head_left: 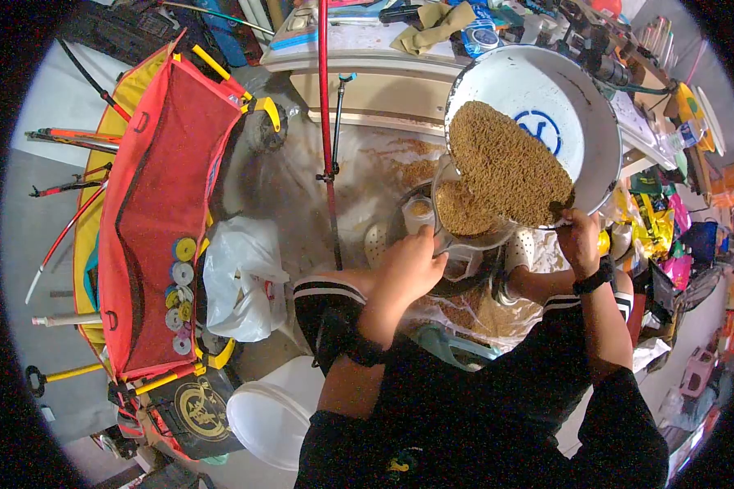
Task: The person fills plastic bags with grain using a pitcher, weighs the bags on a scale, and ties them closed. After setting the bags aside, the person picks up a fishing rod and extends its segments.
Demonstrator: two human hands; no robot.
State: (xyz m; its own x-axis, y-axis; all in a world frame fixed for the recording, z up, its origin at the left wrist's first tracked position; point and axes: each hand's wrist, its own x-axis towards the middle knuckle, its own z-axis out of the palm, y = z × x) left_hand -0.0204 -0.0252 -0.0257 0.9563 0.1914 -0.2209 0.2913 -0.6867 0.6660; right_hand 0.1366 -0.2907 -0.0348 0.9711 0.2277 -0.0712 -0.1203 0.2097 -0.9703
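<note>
My right hand is closed on the rim of a large white enamel basin with a dark edge and a blue mark inside. The basin tilts toward me, and a heap of brown granules lies along its lower side. Close against its left rim is a clear plastic jug, with more brown granules inside. My left hand has its fingers wrapped at the jug's near left side. Below the jug, between my feet, stands a dark round container, partly hidden by the jug and my left hand.
Brown granules are scattered over clear plastic sheeting on the floor. To the left are a red mesh bag, a white plastic bag and a white bucket. A red pole stands ahead, before a cluttered table.
</note>
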